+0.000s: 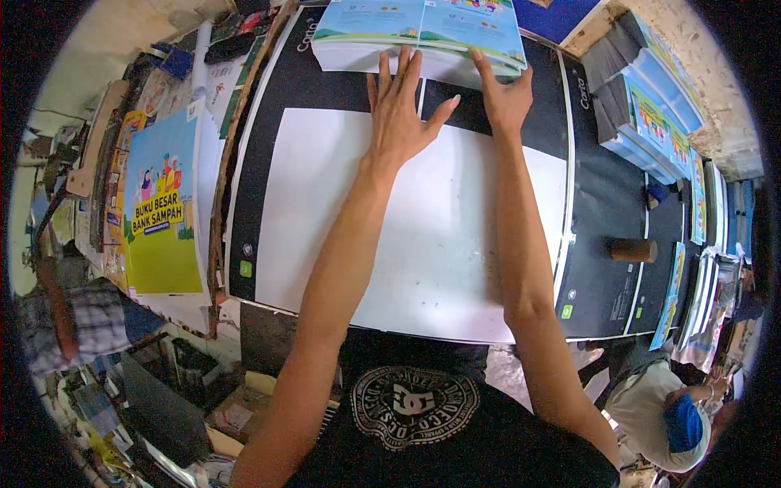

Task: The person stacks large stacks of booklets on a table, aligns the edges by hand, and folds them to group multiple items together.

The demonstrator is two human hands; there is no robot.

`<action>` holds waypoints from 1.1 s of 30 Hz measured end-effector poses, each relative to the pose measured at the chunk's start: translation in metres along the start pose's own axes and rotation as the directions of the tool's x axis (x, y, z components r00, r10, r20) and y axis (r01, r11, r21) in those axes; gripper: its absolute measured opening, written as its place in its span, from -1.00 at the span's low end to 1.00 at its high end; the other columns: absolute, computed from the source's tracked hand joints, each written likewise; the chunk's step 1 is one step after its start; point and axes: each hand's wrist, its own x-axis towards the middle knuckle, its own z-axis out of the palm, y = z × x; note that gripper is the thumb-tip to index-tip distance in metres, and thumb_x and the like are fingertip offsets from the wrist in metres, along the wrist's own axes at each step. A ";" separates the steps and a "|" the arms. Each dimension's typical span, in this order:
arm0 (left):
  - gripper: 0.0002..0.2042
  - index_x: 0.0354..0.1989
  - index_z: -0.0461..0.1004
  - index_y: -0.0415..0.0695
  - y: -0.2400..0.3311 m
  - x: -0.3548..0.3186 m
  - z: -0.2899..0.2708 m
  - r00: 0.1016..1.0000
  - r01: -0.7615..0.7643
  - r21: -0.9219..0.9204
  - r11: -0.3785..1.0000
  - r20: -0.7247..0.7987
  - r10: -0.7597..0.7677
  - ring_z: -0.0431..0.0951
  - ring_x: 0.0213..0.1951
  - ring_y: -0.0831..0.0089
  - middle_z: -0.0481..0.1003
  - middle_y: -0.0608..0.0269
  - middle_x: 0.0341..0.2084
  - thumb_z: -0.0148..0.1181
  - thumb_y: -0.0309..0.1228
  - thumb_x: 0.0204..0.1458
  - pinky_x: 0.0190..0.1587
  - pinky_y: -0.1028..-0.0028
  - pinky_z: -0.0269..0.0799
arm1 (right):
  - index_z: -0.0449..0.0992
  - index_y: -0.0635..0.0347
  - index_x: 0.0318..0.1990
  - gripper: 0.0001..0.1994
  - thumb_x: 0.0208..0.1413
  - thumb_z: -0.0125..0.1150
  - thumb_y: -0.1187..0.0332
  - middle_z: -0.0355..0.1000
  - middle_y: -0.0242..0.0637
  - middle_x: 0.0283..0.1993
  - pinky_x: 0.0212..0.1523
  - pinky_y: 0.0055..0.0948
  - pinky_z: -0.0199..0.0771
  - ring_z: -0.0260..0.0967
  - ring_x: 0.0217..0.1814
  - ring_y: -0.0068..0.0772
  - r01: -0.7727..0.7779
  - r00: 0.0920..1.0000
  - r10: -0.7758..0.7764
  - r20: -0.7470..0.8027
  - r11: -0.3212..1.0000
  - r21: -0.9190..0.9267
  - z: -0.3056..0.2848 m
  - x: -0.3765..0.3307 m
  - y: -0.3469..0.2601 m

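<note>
At the far side of the table lies a thick stack of printed sheets (366, 32) with blue and green artwork, two pictures side by side. My left hand (400, 114) reaches to its near edge, fingertips against the paper and thumb spread out; it is open. Close to the stack's right corner, my right hand (506, 96) touches the near edge with fingers apart, also open, some fingertips hidden by the angle. Under my forearms a large white sheet (439, 236) lies flat on the black table surface (569, 203).
Left of the table edge rests a pile of blue-and-green printed covers (163, 252). Piled printed booklets (659, 122) stand at the back right. A brown cylinder (633, 250) lies on the right side. Another person (659, 415) is at the lower right.
</note>
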 end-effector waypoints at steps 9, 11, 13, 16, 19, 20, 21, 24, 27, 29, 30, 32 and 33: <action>-0.08 0.47 0.09 -0.23 0.000 0.000 0.002 1.000 -0.008 0.002 1.000 0.023 0.008 -0.04 0.47 -0.32 0.04 -0.08 0.49 0.32 0.10 0.07 0.41 -0.31 -0.16 | 0.41 0.37 0.21 0.01 -0.31 0.61 -0.23 0.52 0.08 0.11 0.18 -0.13 0.48 0.51 0.16 0.05 0.131 0.991 -0.131 -0.015 0.991 0.000 0.004 0.007 0.020; -0.09 0.45 0.12 -0.25 0.000 0.000 0.001 1.000 -0.006 -0.005 1.000 0.016 0.006 -0.03 0.47 -0.31 0.06 -0.07 0.49 0.32 0.09 0.07 0.40 -0.33 -0.16 | 0.41 0.36 0.21 0.01 -0.32 0.61 -0.24 0.52 0.08 0.11 0.17 -0.13 0.48 0.51 0.16 0.05 0.097 0.995 -0.097 -0.014 0.995 -0.018 0.003 0.005 0.015; -0.10 0.43 0.14 -0.28 0.000 0.000 0.000 1.000 -0.005 -0.015 1.000 0.009 0.005 -0.02 0.47 -0.30 0.08 -0.06 0.48 0.33 0.08 0.06 0.39 -0.35 -0.17 | 0.42 0.36 0.20 0.01 -0.33 0.61 -0.24 0.52 0.07 0.10 0.17 -0.12 0.48 0.52 0.15 0.04 0.063 0.998 -0.064 -0.016 0.997 -0.037 0.002 0.005 0.012; -0.11 0.43 0.15 -0.27 0.000 0.000 0.000 1.000 -0.005 -0.006 1.000 0.013 0.005 -0.02 0.47 -0.30 0.09 -0.06 0.48 0.33 0.07 0.06 0.39 -0.35 -0.17 | 0.40 0.43 0.19 -0.03 -0.29 0.66 -0.13 0.53 0.04 0.10 0.18 -0.30 0.47 0.53 0.12 -0.16 0.035 0.998 -0.034 0.051 0.999 -0.012 0.000 0.008 0.010; -0.11 0.43 0.15 -0.27 0.000 0.000 0.001 1.000 -0.014 -0.015 1.000 -0.001 0.014 -0.02 0.47 -0.30 0.10 -0.06 0.47 0.34 0.06 0.06 0.39 -0.35 -0.17 | 0.45 0.40 0.14 -0.07 -0.29 0.65 -0.14 0.54 0.00 0.09 0.16 -0.31 0.48 0.53 0.11 -0.21 -0.003 0.999 0.005 0.049 0.999 -0.035 0.001 0.009 0.011; -0.11 0.44 0.14 -0.24 0.000 0.000 0.001 1.000 -0.015 -0.020 1.000 -0.003 0.014 -0.02 0.47 -0.28 0.08 -0.08 0.48 0.34 0.06 0.06 0.40 -0.33 -0.16 | 0.45 0.40 0.13 -0.08 -0.28 0.66 -0.13 0.54 0.00 0.08 0.16 -0.31 0.48 0.53 0.10 -0.21 -0.005 0.999 0.007 0.049 1.000 -0.027 0.002 0.009 0.012; -0.11 0.45 0.13 -0.22 0.000 0.000 0.001 1.000 -0.015 -0.024 1.000 -0.004 0.015 -0.03 0.47 -0.27 0.07 -0.09 0.48 0.35 0.05 0.07 0.41 -0.31 -0.15 | 0.46 0.40 0.12 -0.10 -0.28 0.66 -0.13 0.55 -0.01 0.07 0.15 -0.32 0.48 0.53 0.09 -0.22 -0.007 0.999 0.008 0.049 1.000 -0.019 0.002 0.010 0.013; -0.11 0.45 0.14 -0.23 0.000 0.000 0.000 1.000 -0.006 -0.019 1.000 0.004 0.006 -0.03 0.48 -0.26 0.08 -0.10 0.47 0.36 0.04 0.06 0.41 -0.30 -0.15 | 0.46 0.40 0.11 -0.11 -0.27 0.66 -0.12 0.55 -0.01 0.06 0.15 -0.32 0.47 0.53 0.09 -0.23 -0.008 0.997 0.007 0.080 1.000 0.017 0.001 0.010 0.015; -0.13 0.41 0.18 -0.27 -0.001 0.001 0.001 1.000 -0.021 -0.035 0.999 -0.018 0.020 0.00 0.46 -0.30 0.13 -0.09 0.45 0.34 0.05 0.06 0.37 -0.36 -0.13 | 0.46 0.41 0.10 -0.11 -0.27 0.66 -0.12 0.55 0.00 0.05 0.15 -0.31 0.47 0.53 0.09 -0.22 0.012 0.999 -0.011 0.049 1.000 -0.026 0.003 0.012 0.021; -0.14 0.41 0.19 -0.27 -0.001 0.000 0.001 1.000 -0.018 -0.038 0.999 -0.021 0.017 0.00 0.46 -0.30 0.13 -0.09 0.45 0.34 0.05 0.06 0.37 -0.36 -0.12 | 0.46 0.40 0.10 -0.12 -0.26 0.65 -0.12 0.55 0.00 0.05 0.15 -0.31 0.47 0.53 0.09 -0.21 0.013 0.999 -0.011 0.051 0.999 -0.029 0.003 0.012 0.021; -0.14 0.41 0.19 -0.27 -0.001 0.000 0.001 1.000 -0.015 -0.041 0.999 -0.024 0.014 0.01 0.46 -0.31 0.14 -0.10 0.45 0.34 0.05 0.06 0.37 -0.36 -0.12 | 0.46 0.40 0.10 -0.12 -0.26 0.65 -0.12 0.55 0.00 0.05 0.16 -0.31 0.46 0.53 0.09 -0.20 0.013 0.999 -0.012 0.052 0.999 -0.033 0.003 0.011 0.021; -0.12 0.43 0.16 -0.25 -0.002 -0.001 0.001 1.000 -0.015 -0.032 0.999 -0.011 0.014 -0.01 0.47 -0.29 0.11 -0.10 0.46 0.34 0.06 0.07 0.39 -0.32 -0.13 | 0.46 0.40 0.11 -0.12 -0.26 0.65 -0.11 0.55 0.01 0.05 0.16 -0.30 0.46 0.52 0.09 -0.19 0.028 0.998 -0.026 0.059 0.999 -0.041 0.003 0.012 0.023; -0.10 0.45 0.13 -0.24 -0.002 -0.001 0.001 1.000 -0.015 -0.023 1.000 0.001 0.015 -0.04 0.48 -0.27 0.08 -0.10 0.48 0.35 0.06 0.07 0.41 -0.29 -0.14 | 0.46 0.40 0.11 -0.12 -0.25 0.65 -0.11 0.55 0.01 0.05 0.17 -0.29 0.46 0.52 0.10 -0.18 0.043 0.997 -0.039 0.065 0.998 -0.048 0.003 0.012 0.024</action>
